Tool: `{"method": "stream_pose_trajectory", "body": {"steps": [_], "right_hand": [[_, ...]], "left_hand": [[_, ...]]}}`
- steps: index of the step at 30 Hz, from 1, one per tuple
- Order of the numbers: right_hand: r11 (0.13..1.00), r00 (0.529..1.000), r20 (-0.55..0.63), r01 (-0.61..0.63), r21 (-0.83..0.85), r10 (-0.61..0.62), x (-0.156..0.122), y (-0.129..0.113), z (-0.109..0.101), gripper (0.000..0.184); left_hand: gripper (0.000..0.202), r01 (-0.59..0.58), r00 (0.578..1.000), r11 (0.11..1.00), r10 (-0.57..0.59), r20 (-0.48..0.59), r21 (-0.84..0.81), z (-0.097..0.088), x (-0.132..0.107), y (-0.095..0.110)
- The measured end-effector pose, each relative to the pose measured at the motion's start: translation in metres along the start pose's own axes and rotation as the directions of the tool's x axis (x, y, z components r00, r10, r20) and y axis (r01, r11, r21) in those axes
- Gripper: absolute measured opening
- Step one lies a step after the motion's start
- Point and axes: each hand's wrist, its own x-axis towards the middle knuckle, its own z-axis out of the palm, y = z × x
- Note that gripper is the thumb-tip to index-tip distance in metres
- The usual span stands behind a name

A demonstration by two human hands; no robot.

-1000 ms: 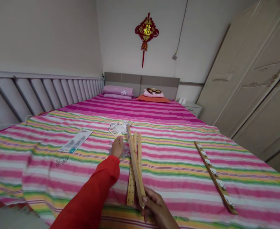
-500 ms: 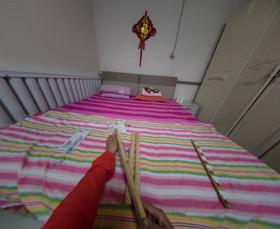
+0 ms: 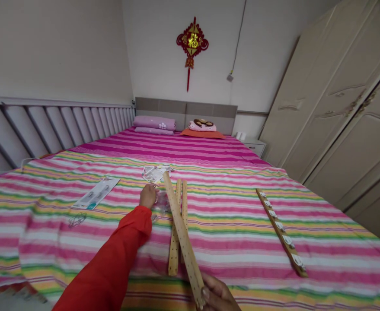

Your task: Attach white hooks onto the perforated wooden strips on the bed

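Observation:
My right hand (image 3: 220,293) grips the near end of a wooden strip (image 3: 183,235) with rows of small holes; its far end points away from me. Two similar wooden strips (image 3: 173,252) lie underneath it on the striped sheet. My left hand (image 3: 148,195), in a red sleeve, is left of the strips with its fingers drawn together. A small shiny curved piece shows at its fingertips, too small to name. Just right of these fingers lies a clear plastic bag (image 3: 163,202). Beyond the hand are papers or packets (image 3: 154,172) with small parts.
On the right lies a wooden strip with several white hooks or clips (image 3: 279,226). A flat package (image 3: 96,193) and a thin wire tangle (image 3: 77,219) are on the left. Pillows (image 3: 154,122) rest at the headboard; a bed rail (image 3: 63,125) runs along the left.
My left hand has let go of the strip's far end and moved slightly left and down. The strip, held in my right hand, has turned so that its holed face shows.

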Motion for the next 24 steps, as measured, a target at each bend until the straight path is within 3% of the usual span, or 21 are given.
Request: {"method": "stream_pose_trajectory", "body": {"steps": [6, 11, 17, 24], "right_hand": [[0.972, 0.994, -0.097, 0.076, 0.224, -0.055, 0.013, -0.010, -0.004, 0.047], [0.909, 0.994, -0.096, 0.081, 0.409, -0.045, 0.025, -0.011, -0.010, 0.040], [0.855, 0.997, -0.078, 0.061, 0.515, -0.024, 0.041, 0.002, -0.017, 0.025], [0.863, 0.977, -0.207, 0.057, 0.502, 0.056, 0.052, 0.015, 0.000, 0.030]], "left_hand": [[0.025, -0.174, 0.985, 0.982, 0.172, 0.026, 0.069, -0.009, -0.017, 0.009], [0.033, -0.281, 0.952, 0.959, 0.284, 0.112, -0.037, -0.002, -0.064, 0.006], [0.041, -0.322, 0.863, 0.939, 0.344, 0.370, -0.123, 0.016, -0.128, -0.023], [0.042, -0.543, 0.744, 0.835, 0.429, 0.513, 0.089, 0.032, -0.141, -0.028]]}}
